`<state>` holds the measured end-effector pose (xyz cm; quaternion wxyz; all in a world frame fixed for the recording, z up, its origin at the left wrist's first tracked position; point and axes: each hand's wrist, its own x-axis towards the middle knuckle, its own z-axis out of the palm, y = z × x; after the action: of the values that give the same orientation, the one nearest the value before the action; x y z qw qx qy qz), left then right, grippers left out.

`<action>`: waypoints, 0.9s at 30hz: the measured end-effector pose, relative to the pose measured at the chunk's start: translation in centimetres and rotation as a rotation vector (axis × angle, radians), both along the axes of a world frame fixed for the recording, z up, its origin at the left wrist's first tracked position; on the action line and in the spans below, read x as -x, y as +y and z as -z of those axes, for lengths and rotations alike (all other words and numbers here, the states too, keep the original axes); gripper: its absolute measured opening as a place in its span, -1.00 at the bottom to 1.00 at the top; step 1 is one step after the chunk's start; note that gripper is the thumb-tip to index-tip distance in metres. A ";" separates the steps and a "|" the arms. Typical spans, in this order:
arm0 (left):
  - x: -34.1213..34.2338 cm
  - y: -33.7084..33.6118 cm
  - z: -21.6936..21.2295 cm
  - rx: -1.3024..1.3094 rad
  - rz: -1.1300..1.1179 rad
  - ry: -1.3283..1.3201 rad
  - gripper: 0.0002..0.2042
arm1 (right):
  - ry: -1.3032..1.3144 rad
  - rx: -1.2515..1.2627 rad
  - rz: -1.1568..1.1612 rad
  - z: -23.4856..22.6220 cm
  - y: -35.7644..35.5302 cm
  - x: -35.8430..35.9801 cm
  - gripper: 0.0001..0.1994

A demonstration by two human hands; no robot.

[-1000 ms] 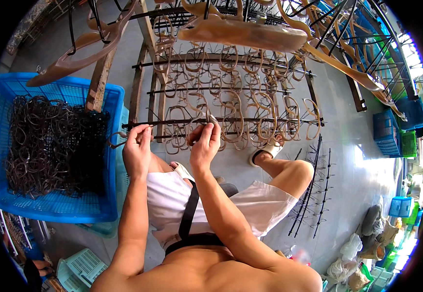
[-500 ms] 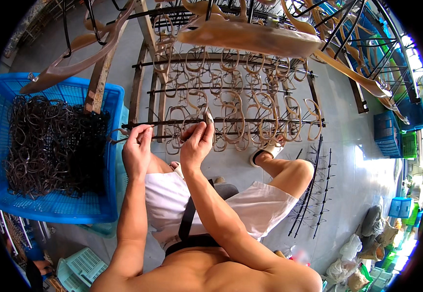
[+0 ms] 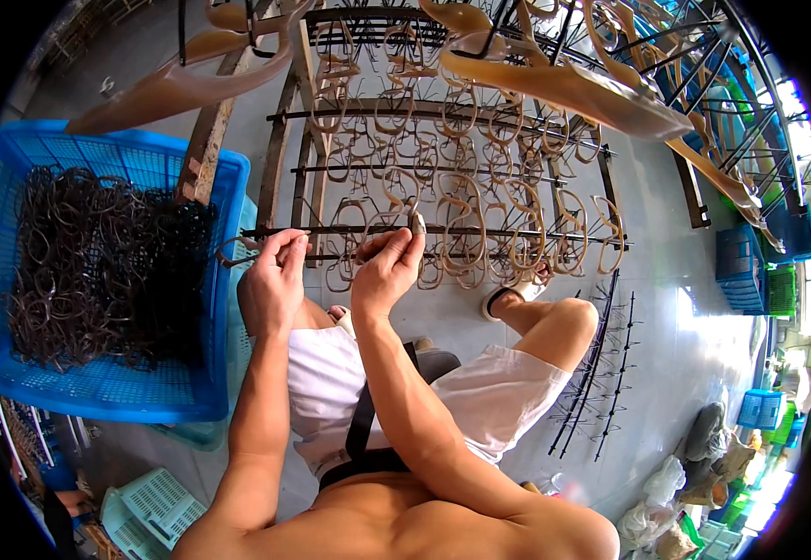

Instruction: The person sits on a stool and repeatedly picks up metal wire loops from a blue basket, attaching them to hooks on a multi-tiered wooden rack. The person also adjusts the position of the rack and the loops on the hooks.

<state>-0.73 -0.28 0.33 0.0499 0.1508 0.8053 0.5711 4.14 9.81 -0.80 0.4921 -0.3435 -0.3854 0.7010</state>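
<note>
My left hand [image 3: 275, 280] is closed, thumb and fingers pinched together, at the left end of the rack's front bar. From its left side sticks out a dark brown eyeglass frame [image 3: 234, 253], mostly hidden by the fingers. My right hand [image 3: 387, 271] is closed just below the same black bar [image 3: 508, 235]. A small grey-white tip [image 3: 418, 224] shows at its fingertips; what it belongs to I cannot make out. To the right of this hand, several translucent brown eyeglass frames [image 3: 461, 229] hang along the bar.
A blue basket [image 3: 97, 401] of dark eyeglass frames stands at my left. More frames [image 3: 564, 89] hang close overhead. Black hooked rods [image 3: 617, 373] lie on the floor right of my knee. Plastic bags [image 3: 662, 485] and blue crates [image 3: 740, 271] are farther right.
The view has shifted slightly, so the basket and rack sit a little differently. Both hands keep their closed grips near the bar, with only slight movement to the right in view.
</note>
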 end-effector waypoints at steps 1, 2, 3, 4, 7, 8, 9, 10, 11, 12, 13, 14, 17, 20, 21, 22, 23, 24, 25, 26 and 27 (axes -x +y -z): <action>0.0 0.0 0.0 -0.045 0.012 -0.016 -0.84 | 0.011 0.027 -0.003 0.0 -0.1 0.1 -0.83; 0.0 0.0 0.0 -0.040 0.010 -0.011 -0.83 | 0.021 0.053 -0.006 0.0 -0.1 0.1 -0.83; 0.0 0.0 0.0 -0.036 0.009 -0.006 -0.83 | 0.032 0.079 -0.008 0.0 -0.1 0.1 -0.83; 0.0 0.0 0.0 -0.033 0.008 -0.001 -0.83 | 0.037 0.073 -0.015 -0.1 -0.1 0.1 -0.83; -0.6 0.2 -1.4 0.053 -0.005 -0.001 -0.82 | 0.013 0.027 -0.053 0.1 -0.2 -0.2 -0.83; -0.6 0.3 -1.7 0.061 -0.001 -0.012 -0.81 | -0.018 -0.006 -0.076 0.6 0.0 -0.5 -0.84; -0.6 0.2 -2.0 0.072 0.001 -0.022 -0.81 | -0.048 -0.036 -0.102 0.7 0.0 -0.7 -0.85; -0.6 0.1 -2.1 0.082 0.003 -0.032 -0.81 | -0.135 -0.108 -0.101 0.6 0.0 -1.0 -0.86; -0.7 0.1 -2.2 0.092 0.002 -0.033 -0.81 | -0.198 -0.189 -0.124 0.9 0.0 -1.2 -0.85; -0.8 0.2 -2.4 0.099 -0.001 -0.030 -0.81 | -0.257 -0.272 -0.146 1.5 0.1 -1.3 -0.83; -0.8 0.2 -2.5 0.105 -0.003 -0.027 -0.80 | -0.315 -0.356 -0.167 2.1 0.2 -1.4 -0.80; -0.8 0.0 -1.9 0.053 0.007 -0.013 -0.80 | -0.323 -0.405 -0.162 2.7 0.3 -1.6 -0.74; -0.9 -0.2 -1.8 0.028 -0.001 0.020 -0.80 | -0.441 -0.491 -0.167 1.8 0.6 -2.0 -0.73; -0.9 -0.2 -1.9 0.038 -0.002 0.020 -0.81 | -0.505 -0.529 -0.165 2.1 1.3 -2.6 -0.73; -0.9 -0.3 -2.0 0.045 -0.003 0.021 -0.81 | -0.526 -0.546 -0.171 2.1 1.4 -2.7 -0.73; -0.9 -0.2 -2.1 0.044 -0.001 0.014 -0.80 | -0.529 -0.557 -0.178 2.3 1.6 -2.8 -0.73; -0.9 -0.2 -2.1 0.044 0.002 0.006 -0.80 | -0.531 -0.559 -0.184 2.4 1.7 -2.9 -0.73; -0.9 -0.2 -2.0 0.042 0.007 0.002 -0.80 | -0.531 -0.561 -0.189 2.4 1.9 -2.9 -0.73; -0.8 -0.2 -1.8 0.030 0.011 -0.008 -0.79 | -0.532 -0.563 -0.193 2.5 2.0 -3.0 -0.74; -0.8 -0.2 -1.5 0.018 0.016 -0.017 -0.79 | -0.522 -0.570 -0.197 2.5 2.1 -3.0 -0.74; -0.8 -0.3 -1.4 0.010 0.021 -0.024 -0.78 | -0.509 -0.574 -0.200 2.6 2.2 -2.9 -0.74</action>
<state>0.05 -0.56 1.68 0.0664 0.1521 0.8058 0.5685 7.07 11.98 -3.37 0.3860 -0.3155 -0.7069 0.5017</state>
